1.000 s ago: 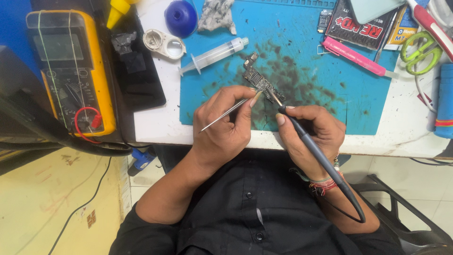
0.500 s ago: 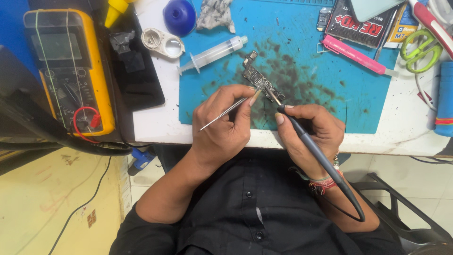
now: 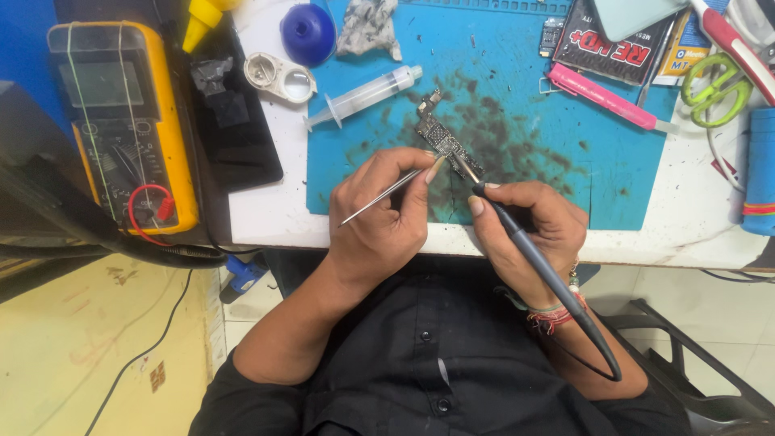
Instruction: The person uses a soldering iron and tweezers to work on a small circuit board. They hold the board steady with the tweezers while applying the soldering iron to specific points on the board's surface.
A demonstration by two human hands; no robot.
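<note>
Two hands: both ours, low on the mat, meeting over one board.
Left hand (image 3: 379, 222): our fingers pinch together on tweezers (image 3: 386, 194), whose tips reach the board's near end.
Right hand (image 3: 529, 234): our fingers close like a pen grip round a soldering iron (image 3: 533, 258); its tip touches the board's near end, just beside the tweezer tips, and its dark cord loops back past our wrist.
Board (image 3: 444, 137): one small narrow circuit board, lying slantwise on the mat just beyond our fingertips.
Progress: we judge the work to be mid-way, with iron and tweezers both on the board. What is already soldered is too small to tell. The dark smears round the board suggest a good deal of earlier work on this mat.
Mat (image 3: 517, 186): one blue mat on the white bench (image 3: 266, 214), stained dark about its middle.
Count beyond the board: one syringe (image 3: 363, 95), one pink pen-shaped tool (image 3: 605, 98), one crumpled grey wad (image 3: 367, 26), one blue cap (image 3: 308, 32), one pair of green scissors (image 3: 714, 85).
Left of the mat: one yellow multimeter (image 3: 121, 121), one black slab (image 3: 238, 121), one white ring-shaped holder (image 3: 278, 77).
</note>
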